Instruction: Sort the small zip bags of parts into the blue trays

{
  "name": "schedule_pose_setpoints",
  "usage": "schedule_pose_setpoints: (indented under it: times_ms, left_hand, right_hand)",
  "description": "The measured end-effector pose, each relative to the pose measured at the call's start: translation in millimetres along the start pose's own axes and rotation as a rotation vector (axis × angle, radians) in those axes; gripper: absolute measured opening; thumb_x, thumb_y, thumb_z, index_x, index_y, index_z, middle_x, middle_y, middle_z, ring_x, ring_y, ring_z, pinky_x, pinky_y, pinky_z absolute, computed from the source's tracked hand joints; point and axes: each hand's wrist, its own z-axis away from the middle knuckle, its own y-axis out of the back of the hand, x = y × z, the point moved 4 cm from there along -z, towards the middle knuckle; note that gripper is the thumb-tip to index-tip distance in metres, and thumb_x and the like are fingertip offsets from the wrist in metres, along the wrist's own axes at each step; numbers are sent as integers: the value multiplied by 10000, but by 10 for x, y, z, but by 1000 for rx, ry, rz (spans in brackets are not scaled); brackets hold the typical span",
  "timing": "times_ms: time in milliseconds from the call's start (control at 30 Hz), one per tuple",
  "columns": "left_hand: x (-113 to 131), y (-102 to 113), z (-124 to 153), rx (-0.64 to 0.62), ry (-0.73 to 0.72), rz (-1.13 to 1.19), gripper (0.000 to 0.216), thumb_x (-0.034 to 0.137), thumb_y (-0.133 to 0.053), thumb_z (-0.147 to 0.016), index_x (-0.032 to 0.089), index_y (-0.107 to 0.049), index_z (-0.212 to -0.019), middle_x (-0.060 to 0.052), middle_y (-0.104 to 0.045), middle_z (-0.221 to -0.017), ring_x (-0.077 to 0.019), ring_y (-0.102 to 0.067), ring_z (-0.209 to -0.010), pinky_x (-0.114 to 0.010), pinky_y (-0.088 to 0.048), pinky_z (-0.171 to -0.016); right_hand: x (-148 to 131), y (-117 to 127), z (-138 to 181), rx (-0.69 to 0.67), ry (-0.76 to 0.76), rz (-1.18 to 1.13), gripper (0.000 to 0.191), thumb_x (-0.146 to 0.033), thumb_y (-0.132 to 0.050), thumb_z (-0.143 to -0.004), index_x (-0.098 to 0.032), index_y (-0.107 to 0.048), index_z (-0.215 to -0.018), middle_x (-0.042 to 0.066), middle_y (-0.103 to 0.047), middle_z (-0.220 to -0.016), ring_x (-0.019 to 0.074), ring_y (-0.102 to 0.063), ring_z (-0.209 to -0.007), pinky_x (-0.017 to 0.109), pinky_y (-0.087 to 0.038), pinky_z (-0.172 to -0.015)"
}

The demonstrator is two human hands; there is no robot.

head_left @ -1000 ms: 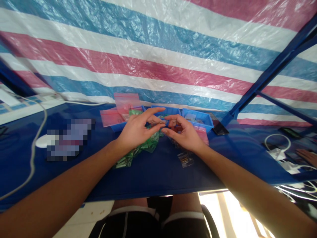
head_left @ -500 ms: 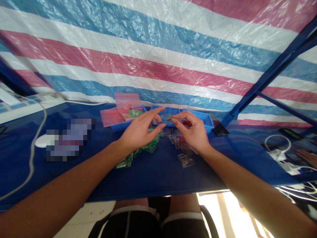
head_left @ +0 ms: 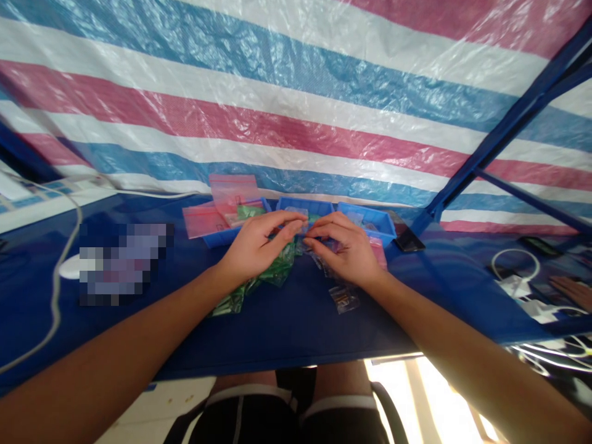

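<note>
Over the middle of the blue table, my left hand [head_left: 259, 246] pinches a small clear plastic bag [head_left: 300, 214] between thumb and fingers. My right hand [head_left: 345, 246] is close beside it, fingertips pressed together at the bag's lower right; whatever they grip is too small to make out. Under and beside my left hand lie several green plastic bags [head_left: 280, 266]. Below my right hand rests a clear bag with brownish small parts [head_left: 343, 300], and more clear bags are partly hidden by that hand.
Three blue bins stand in a row behind my hands: a left bin [head_left: 222, 238] with pink bags [head_left: 234, 191], a middle bin [head_left: 305, 205] and a right bin [head_left: 382, 225]. A dark phone [head_left: 409, 239] lies right of them. Farther right are white cables [head_left: 515, 287] and another person's hand [head_left: 573, 293].
My left hand has gone from open, spread fingers to a pinch on the clear bag. My right hand has moved slightly left and down, bringing the fingertips of both hands together.
</note>
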Motion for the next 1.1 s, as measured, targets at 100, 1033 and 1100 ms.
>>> schedule_pose_setpoints:
  times_ms: [100,1033,1100]
  left_hand:
    - [-48,1,-7,45,42,-3,277,427,-674,-1029,200,-776,-1152,-68,-830,-1072,-207,-792,-932,-287,-626,-825]
    - [44,-66,45,-179,-30,11,382,433,-535,-1113,206,-705,-1369,-54,-830,-1139,-186,-796,-985,-248,-585,-880]
    - [60,-65,38,-151,-47,17,375,429,-516,-1123,203,-737,-1324,-63,-817,-1214,-194,-783,-1062,-250,-574,-922]
  right_hand:
    - [-13,9,-7,32,-68,-46,127,-354,-695,-1042,-286,-768,-1122,89,-749,-1113,270,-702,-1036,443,-595,-890]
    - [17,19,5,49,23,13,167,-211,-727,-1020,-283,-817,-1141,64,-722,-1052,225,-701,-992,378,-580,-860]
    - [24,4,6,45,25,17,156,-208,-737,-1012,-272,-809,-1134,64,-719,-1055,223,-700,-995,374,-581,-866]
